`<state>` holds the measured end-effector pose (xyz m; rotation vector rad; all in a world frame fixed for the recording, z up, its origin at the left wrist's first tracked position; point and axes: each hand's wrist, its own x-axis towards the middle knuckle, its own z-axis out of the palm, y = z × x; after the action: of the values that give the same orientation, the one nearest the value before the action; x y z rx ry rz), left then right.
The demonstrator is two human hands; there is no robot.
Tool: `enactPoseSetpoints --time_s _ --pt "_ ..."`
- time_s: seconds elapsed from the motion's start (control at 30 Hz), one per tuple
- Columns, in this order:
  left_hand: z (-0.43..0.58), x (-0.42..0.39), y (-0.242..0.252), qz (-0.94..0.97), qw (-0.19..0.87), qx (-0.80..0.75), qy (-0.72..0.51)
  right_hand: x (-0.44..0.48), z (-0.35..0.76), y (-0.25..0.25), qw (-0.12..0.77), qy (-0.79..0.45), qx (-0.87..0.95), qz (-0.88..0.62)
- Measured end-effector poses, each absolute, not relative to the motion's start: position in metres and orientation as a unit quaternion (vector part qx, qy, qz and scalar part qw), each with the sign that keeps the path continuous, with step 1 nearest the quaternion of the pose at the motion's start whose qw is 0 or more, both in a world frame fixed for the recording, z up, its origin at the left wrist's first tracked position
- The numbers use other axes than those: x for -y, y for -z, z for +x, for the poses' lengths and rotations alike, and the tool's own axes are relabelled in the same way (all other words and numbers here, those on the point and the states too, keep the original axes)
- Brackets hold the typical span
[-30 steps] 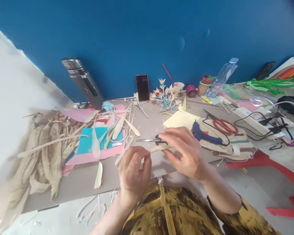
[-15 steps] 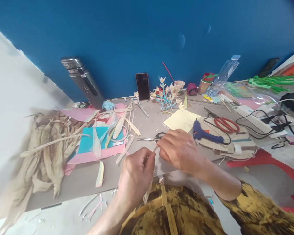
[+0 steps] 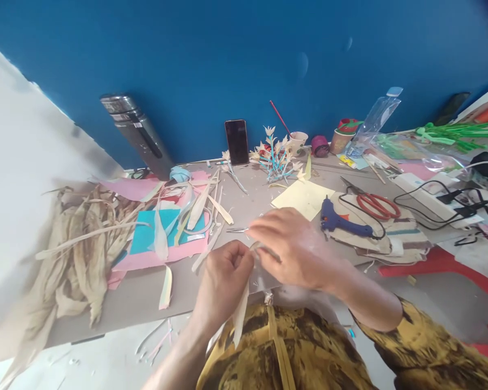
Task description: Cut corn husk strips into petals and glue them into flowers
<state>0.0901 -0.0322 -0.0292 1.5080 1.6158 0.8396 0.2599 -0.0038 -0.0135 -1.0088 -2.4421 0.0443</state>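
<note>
Pinched in my left hand (image 3: 226, 276) is a pale strip of corn husk (image 3: 239, 319), whose loose end hangs down below the fist over my lap. My right hand (image 3: 288, 244) meets it at the upper end, the fingers curled over and the thumb below, with a small bit of the husk between them. Part of the right fingertips is blurred. Just beyond the right fingers lie small scissors (image 3: 236, 230); their handles are hidden under that hand. A yellow paper sheet (image 3: 301, 197) lies behind the right hand.
Dried husks (image 3: 81, 249) are heaped at left beside blue paper (image 3: 140, 238). A blue glue gun (image 3: 345, 223) and red-handled scissors (image 3: 378, 206) lie on folded cloth at right. Husk flowers (image 3: 272, 157), a phone (image 3: 236, 142) and a steel flask (image 3: 138, 135) stand along the wall.
My right hand has moved slightly left and covers the scissors' handles. Its thumb and fingers have spread apart around the husk. More of the strip shows hanging under my left hand.
</note>
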Motion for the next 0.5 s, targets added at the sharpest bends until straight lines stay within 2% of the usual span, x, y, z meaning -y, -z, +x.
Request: enactPoseSetpoints --time_s 0.1,0.23,0.37,0.5 --pt "0.092 0.034 0.027 0.611 0.361 -0.631 -0.314 0.001 0.251 0.015 0.183 0.009 0.921 -0.345" --pt "0.083 0.034 0.026 0.608 0.381 -0.631 -0.297 -0.018 0.266 0.022 0.159 0.025 0.910 -0.382" --pt "0.071 0.030 0.030 0.541 0.487 -0.615 -0.303 -0.038 0.297 0.020 0.149 0.050 0.805 -0.572" --pt "0.071 0.025 0.032 0.420 0.629 -0.559 -0.341 -0.037 0.304 0.023 0.139 -0.009 0.769 -0.623"
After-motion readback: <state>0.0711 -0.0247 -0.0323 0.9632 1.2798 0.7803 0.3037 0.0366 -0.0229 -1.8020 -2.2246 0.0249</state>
